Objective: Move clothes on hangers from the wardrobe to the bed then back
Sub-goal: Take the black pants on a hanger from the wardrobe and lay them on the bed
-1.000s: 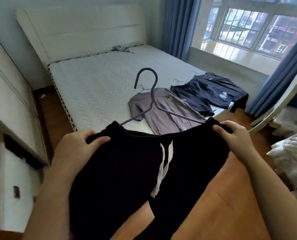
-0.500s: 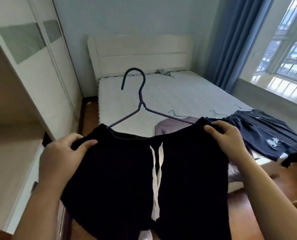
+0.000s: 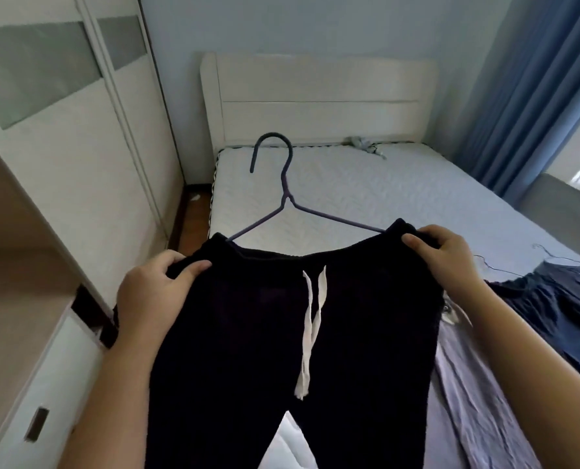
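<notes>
Blk pants (image 3: 248,333) on hanger (image 3: 286,199)

No writing, label, brand or number can be read anywhere. The one possible print is a small pale patch (image 3: 450,313) on the grey shirt (image 3: 478,401) lying on the bed (image 3: 349,198), too blurred and half hidden to make out.
</notes>
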### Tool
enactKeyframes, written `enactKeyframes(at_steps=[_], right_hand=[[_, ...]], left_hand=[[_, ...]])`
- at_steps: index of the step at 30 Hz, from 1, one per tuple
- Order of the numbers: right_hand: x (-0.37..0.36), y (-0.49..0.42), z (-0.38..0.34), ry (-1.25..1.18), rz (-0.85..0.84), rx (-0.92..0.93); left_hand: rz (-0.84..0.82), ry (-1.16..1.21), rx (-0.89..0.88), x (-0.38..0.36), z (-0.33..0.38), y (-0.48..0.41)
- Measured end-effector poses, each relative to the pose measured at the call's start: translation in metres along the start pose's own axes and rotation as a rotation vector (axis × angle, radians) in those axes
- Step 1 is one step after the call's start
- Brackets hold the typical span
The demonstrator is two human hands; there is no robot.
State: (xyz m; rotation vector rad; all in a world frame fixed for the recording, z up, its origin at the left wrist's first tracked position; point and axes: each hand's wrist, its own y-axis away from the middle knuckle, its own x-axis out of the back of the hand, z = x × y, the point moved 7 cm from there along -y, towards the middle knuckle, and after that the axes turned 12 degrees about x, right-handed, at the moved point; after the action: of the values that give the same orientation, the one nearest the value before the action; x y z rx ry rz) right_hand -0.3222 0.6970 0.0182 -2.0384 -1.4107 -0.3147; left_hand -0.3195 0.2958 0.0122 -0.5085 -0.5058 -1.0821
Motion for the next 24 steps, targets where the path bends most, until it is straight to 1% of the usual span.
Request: enactKeyframes(at_steps=[4, 8, 14, 19, 24], right_hand=[[-0.034, -0.062, 0.034, 0.026, -0.082, -0.025], [-0.071, -0.107, 0.087, 0.020, -0.135, -0.078], [-0.151, -0.168, 0.183, 0.020, -0.289, -0.179], [-0.228, -0.199, 0.281, 0.068, -0.355, -0.286], [-0.298, -0.211, 0.372, 0.105, -0.388, -0.376]], left_hand=[[-0.065, 0.009, 0.080, -0.057, -0.010, -0.057], [-0.136, -0.031, 0.151, -0.121, -0.023, -0.106], [-0.184, -0.259, 0.269, -0.220, -0.060, -0.185], [-0.237, -0.428, 0.291, -0.311, -0.114, -0.250], [-0.282, -0.531, 0.320, -0.401, -0.184, -0.285]])
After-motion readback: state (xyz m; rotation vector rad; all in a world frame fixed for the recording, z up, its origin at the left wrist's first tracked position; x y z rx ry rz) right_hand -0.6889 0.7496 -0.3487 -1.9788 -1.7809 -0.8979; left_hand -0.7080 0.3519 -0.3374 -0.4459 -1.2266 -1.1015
